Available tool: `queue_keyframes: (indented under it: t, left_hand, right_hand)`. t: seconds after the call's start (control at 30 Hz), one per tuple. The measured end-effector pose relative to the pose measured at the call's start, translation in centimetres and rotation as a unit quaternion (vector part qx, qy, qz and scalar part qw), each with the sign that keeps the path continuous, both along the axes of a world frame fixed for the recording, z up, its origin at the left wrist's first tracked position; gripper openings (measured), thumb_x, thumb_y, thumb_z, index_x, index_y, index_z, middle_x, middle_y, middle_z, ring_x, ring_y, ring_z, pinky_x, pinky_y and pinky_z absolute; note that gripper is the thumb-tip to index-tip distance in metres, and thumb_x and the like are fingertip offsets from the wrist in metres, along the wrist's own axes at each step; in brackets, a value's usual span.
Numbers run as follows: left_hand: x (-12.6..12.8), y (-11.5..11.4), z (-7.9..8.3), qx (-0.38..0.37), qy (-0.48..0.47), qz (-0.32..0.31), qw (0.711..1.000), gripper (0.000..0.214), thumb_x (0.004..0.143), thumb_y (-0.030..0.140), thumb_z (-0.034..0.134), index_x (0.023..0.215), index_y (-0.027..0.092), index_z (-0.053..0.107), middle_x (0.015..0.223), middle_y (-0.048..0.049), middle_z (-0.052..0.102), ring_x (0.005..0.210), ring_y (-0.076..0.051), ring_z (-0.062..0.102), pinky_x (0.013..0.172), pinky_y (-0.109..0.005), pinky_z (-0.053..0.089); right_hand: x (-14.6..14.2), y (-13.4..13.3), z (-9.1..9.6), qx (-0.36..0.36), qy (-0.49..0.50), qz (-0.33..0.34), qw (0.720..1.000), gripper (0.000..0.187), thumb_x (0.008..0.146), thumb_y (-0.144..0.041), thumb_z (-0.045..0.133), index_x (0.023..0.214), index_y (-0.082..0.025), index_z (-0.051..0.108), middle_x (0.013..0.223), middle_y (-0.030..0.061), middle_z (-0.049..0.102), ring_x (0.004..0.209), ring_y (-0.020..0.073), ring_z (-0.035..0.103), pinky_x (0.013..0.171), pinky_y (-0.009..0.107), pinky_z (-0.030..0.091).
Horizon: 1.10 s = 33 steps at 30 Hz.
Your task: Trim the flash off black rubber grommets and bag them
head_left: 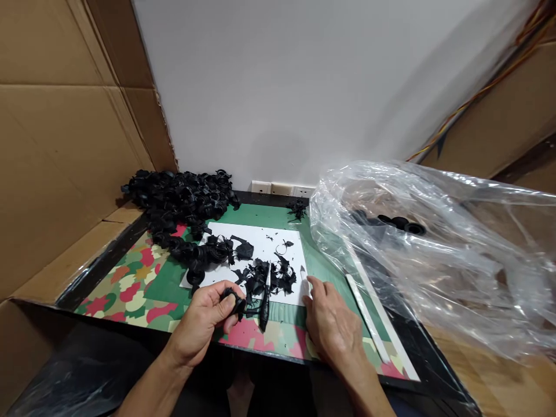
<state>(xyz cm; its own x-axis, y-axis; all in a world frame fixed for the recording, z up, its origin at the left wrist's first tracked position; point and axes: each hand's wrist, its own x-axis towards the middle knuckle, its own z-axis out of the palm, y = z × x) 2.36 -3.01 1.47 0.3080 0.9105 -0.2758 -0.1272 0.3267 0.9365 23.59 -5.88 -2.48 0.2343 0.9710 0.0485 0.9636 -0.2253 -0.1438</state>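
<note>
My left hand [212,315] is closed around a small black rubber part [234,302] above the mat's near edge. My right hand [332,318] rests at the right edge of the white sheet [256,231], fingers curled together. From its fingertips a thin, pale, pointed tool [303,272] sticks out, which looks like a knife; most of it is hidden. Between the hands lies a black-handled knife [264,304], its blade pointing away from me over a heap of black rubber scraps [282,278].
A large pile of black rubber parts [186,200] spreads at the back left. To the right, a clear plastic bag [456,272] holds a few black parts [402,223]. White strips [367,318] lie on the green mat [252,213]. Cardboard [78,145] stands at the left; a wall closes the back.
</note>
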Motion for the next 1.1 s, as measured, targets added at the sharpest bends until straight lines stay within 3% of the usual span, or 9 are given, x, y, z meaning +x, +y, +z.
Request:
queue_keyframes:
  t: [0.27, 0.43, 0.53, 0.63, 0.73, 0.8, 0.87, 1.0, 1.1]
  left_hand:
    - [0.2, -0.5, 0.1, -0.003, -0.024, 0.000, 1.000, 0.043, 0.059, 0.050, 0.080, 0.068, 0.011, 0.063, 0.055, 0.0029, 0.049, 0.040, -0.004, 0.040, 0.043, -0.019, 0.024]
    - [0.0, -0.7, -0.2, -0.004, -0.028, 0.004, 1.000, 0.042, 0.060, 0.050, 0.080, 0.068, 0.012, 0.063, 0.053, 0.0025, 0.050, 0.040, -0.005, 0.043, 0.043, -0.019, 0.027]
    - [0.1, -0.7, -0.3, -0.004, -0.038, 0.015, 0.999, 0.042, 0.058, 0.048, 0.082, 0.068, 0.012, 0.063, 0.055, 0.0023, 0.052, 0.041, -0.006, 0.044, 0.043, -0.019, 0.030]
    - [0.3, -0.6, -0.3, 0.000, -0.050, 0.013, 0.999, 0.040, 0.060, 0.047, 0.081, 0.067, 0.012, 0.063, 0.056, 0.0015, 0.054, 0.040, -0.006, 0.045, 0.043, -0.020, 0.031]
    - [0.7, -0.7, -0.2, 0.006, -0.051, 0.009, 0.999, 0.038, 0.062, 0.046, 0.080, 0.066, 0.012, 0.063, 0.055, 0.0013, 0.055, 0.040, -0.006, 0.046, 0.045, -0.020, 0.032]
    - [1.0, -0.9, -0.2, 0.013, -0.039, 0.016, 0.999, 0.037, 0.063, 0.046, 0.079, 0.068, 0.012, 0.063, 0.051, 0.0020, 0.054, 0.040, -0.007, 0.046, 0.045, -0.020, 0.031]
    - [1.4, -1.1, -0.1, 0.026, -0.024, 0.031, 0.999, 0.036, 0.064, 0.045, 0.078, 0.071, 0.013, 0.064, 0.048, 0.0025, 0.054, 0.041, -0.008, 0.047, 0.046, -0.020, 0.033]
    - [2.3, -1.5, 0.1, 0.044, 0.001, 0.070, 0.997, 0.033, 0.062, 0.041, 0.080, 0.072, 0.014, 0.063, 0.054, 0.0014, 0.059, 0.043, -0.008, 0.049, 0.047, -0.020, 0.037]
    - [2.6, -1.7, 0.1, 0.045, 0.005, 0.084, 0.995, 0.033, 0.062, 0.041, 0.080, 0.073, 0.014, 0.064, 0.056, 0.0017, 0.059, 0.044, -0.008, 0.049, 0.046, -0.020, 0.038]
  right_hand:
    - [0.9, 0.2, 0.6, -0.038, 0.054, -0.030, 0.997, 0.027, 0.087, -0.014, 0.041, 0.093, -0.019, 0.066, 0.092, 0.0109, 0.067, 0.067, 0.0218, 0.065, 0.051, 0.029, 0.038]
    - [2.7, -0.3, -0.3, 0.082, 0.217, -0.092, 0.968, 0.036, 0.076, -0.019, 0.049, 0.110, -0.017, 0.063, 0.086, 0.0092, 0.069, 0.059, 0.0200, 0.062, 0.053, 0.030, 0.043]
    - [3.1, -1.0, -0.5, 0.164, 0.427, -0.028, 0.889, 0.045, 0.077, -0.028, 0.055, 0.121, -0.019, 0.059, 0.089, 0.0069, 0.071, 0.063, 0.0183, 0.063, 0.056, 0.029, 0.049]
    - [2.2, -1.6, 0.1, 0.137, 0.607, 0.022, 0.783, 0.035, 0.077, -0.040, 0.064, 0.106, -0.019, 0.069, 0.092, 0.0093, 0.072, 0.072, 0.0197, 0.065, 0.057, 0.028, 0.051]
    - [0.0, -1.7, 0.8, 0.120, 0.722, 0.055, 0.679, 0.035, 0.076, -0.040, 0.069, 0.104, -0.020, 0.070, 0.093, 0.0089, 0.072, 0.068, 0.0182, 0.066, 0.056, 0.029, 0.053]
    - [-1.8, -1.4, 1.0, 0.147, 0.745, 0.086, 0.644, 0.032, 0.074, -0.035, 0.072, 0.104, -0.022, 0.070, 0.086, 0.0056, 0.071, 0.066, 0.0165, 0.066, 0.059, 0.029, 0.055]
    - [-3.6, -1.0, 1.0, 0.207, 0.712, 0.124, 0.660, 0.028, 0.074, -0.025, 0.072, 0.102, -0.023, 0.069, 0.081, 0.0026, 0.068, 0.068, 0.0154, 0.065, 0.063, 0.027, 0.055]
    - [-5.9, -0.5, 0.4, 0.317, 0.567, 0.185, 0.738, 0.021, 0.079, -0.012, 0.060, 0.096, -0.021, 0.067, 0.083, 0.0028, 0.067, 0.074, 0.0155, 0.064, 0.067, 0.028, 0.054]
    - [-6.4, -0.3, -0.1, 0.370, 0.514, 0.184, 0.752, 0.021, 0.081, -0.007, 0.054, 0.091, -0.021, 0.065, 0.079, 0.0015, 0.066, 0.070, 0.0145, 0.063, 0.062, 0.027, 0.053]
